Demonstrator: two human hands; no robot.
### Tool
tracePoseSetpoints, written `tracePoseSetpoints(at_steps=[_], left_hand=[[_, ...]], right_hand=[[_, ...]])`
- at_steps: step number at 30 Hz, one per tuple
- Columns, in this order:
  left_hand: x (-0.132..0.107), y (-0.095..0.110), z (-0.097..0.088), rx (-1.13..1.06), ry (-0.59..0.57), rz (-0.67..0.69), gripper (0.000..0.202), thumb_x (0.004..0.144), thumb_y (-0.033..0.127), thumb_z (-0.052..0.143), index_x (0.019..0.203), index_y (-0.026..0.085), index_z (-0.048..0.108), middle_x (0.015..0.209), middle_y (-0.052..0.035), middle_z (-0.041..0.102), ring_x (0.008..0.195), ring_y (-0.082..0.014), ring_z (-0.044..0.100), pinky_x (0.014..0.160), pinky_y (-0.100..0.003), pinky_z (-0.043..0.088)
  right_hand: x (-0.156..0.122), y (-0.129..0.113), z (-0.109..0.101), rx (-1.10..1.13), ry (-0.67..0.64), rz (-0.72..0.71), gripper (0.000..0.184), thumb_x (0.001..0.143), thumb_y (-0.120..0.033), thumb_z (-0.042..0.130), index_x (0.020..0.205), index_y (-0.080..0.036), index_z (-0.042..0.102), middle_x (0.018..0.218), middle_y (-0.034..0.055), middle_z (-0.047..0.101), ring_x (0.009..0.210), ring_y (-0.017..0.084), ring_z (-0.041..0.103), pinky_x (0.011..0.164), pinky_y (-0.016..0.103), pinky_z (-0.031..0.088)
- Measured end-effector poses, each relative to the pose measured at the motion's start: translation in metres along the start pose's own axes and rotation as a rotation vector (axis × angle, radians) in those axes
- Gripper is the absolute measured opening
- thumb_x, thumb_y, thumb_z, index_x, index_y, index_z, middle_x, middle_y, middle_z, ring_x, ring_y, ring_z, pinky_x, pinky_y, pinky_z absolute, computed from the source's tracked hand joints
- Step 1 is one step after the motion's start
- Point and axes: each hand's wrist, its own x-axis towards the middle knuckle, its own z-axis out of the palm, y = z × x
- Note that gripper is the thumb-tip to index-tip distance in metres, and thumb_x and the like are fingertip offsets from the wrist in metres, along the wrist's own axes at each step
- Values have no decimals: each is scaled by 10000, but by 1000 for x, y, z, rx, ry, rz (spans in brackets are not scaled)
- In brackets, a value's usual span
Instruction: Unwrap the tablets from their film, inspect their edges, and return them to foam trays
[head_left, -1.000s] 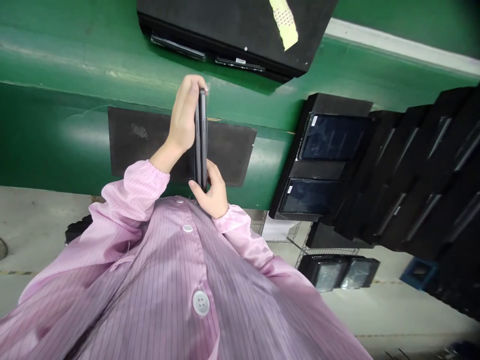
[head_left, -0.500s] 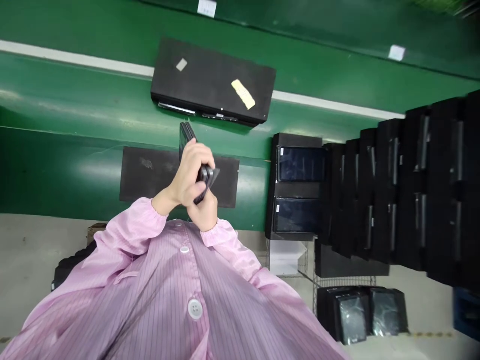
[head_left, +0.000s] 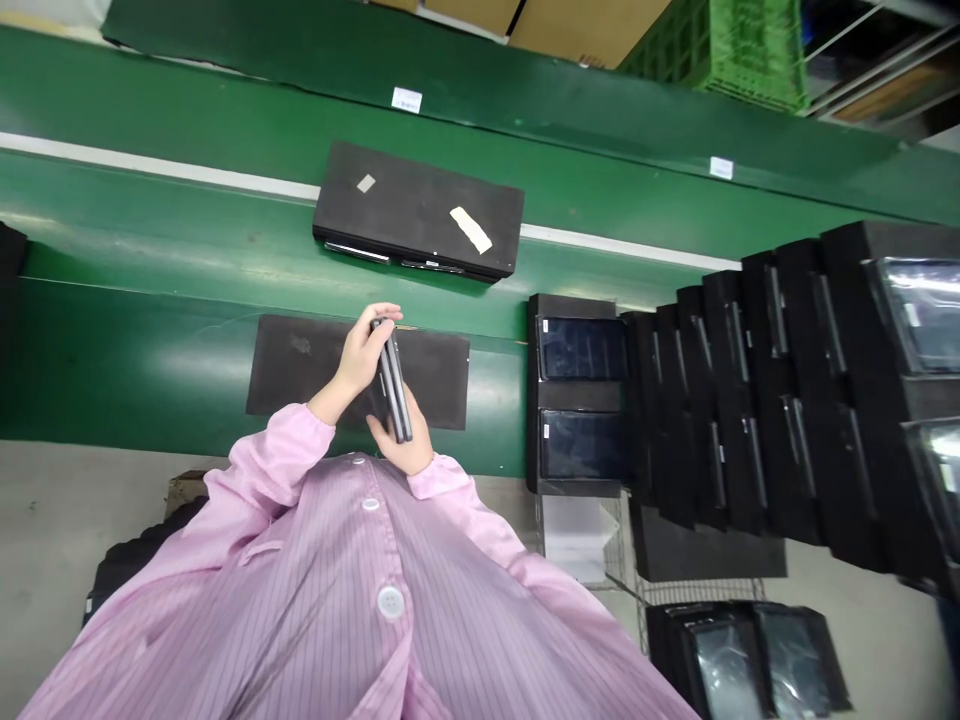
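Between my two hands is a pair of thin black tablets [head_left: 395, 385], pressed face to face and seen nearly edge-on. My left hand [head_left: 361, 352] grips their upper end, fingers bent over the top and thumb along the edge. Lower down, my right hand [head_left: 409, 437] cups the other side and bottom. Beneath them a black foam board [head_left: 439, 380] lies flat on the green bench. Farther off sits a black foam block [head_left: 412, 205], with a yellowish tape strip [head_left: 471, 230] on top and dark tablets showing at its front edge.
At the right, a long row of upright black foam holders [head_left: 720, 390] carries tablets in slots. A holder with two dark tablets [head_left: 583, 348] faces up at its near end. A wire rack [head_left: 630, 600] stands below; a green crate [head_left: 754, 50] is at the back.
The tablets have turned more upright and edge-on. My left hand has shifted to their upper end and my right hand shows more openly below. The view has tilted up, showing the crate and boxes behind.
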Motion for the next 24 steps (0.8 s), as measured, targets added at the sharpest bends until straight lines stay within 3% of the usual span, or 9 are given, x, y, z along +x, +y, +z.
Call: tracePoseSetpoints(at_steps=[4,8,12,16,24], left_hand=[[-3,5,3,-1,51,-31,242,896,429,494,952,222,606,977,-60,677,984,-204,633,931,-330,476],[-5,6,3,23,61,-37,216,894,407,477,927,233,601,967,-57,677,965,-208,616,886,-330,479],[-7,9,-1,35,82,-42,217,898,404,466,880,235,601,885,-36,646,815,-189,580,784,-318,470],[-13,8,-2,36,119,-33,278,924,463,433,846,245,586,805,-18,595,708,-178,525,713,-322,447],[-36,5,8,52,204,31,540,945,661,223,854,259,572,842,-41,612,833,-212,581,810,-353,476]], right_hand=[[2,-20,-25,112,-41,-151,824,836,-492,656,1528,-184,333,1576,162,375,1475,328,346,1203,540,327],[7,-27,-35,257,-20,-2,616,913,-570,534,1407,-202,542,1451,142,550,1353,289,527,1129,466,447],[12,-23,-31,318,5,56,559,906,-585,532,1310,-217,648,1392,104,617,1322,274,563,1146,450,431],[13,-23,-31,365,-5,63,462,935,-492,490,1257,-228,692,1362,68,642,1332,251,557,1185,453,383],[-1,-25,-41,351,-32,59,397,888,-306,499,1215,-249,717,1326,48,668,1299,239,587,1158,467,417]])
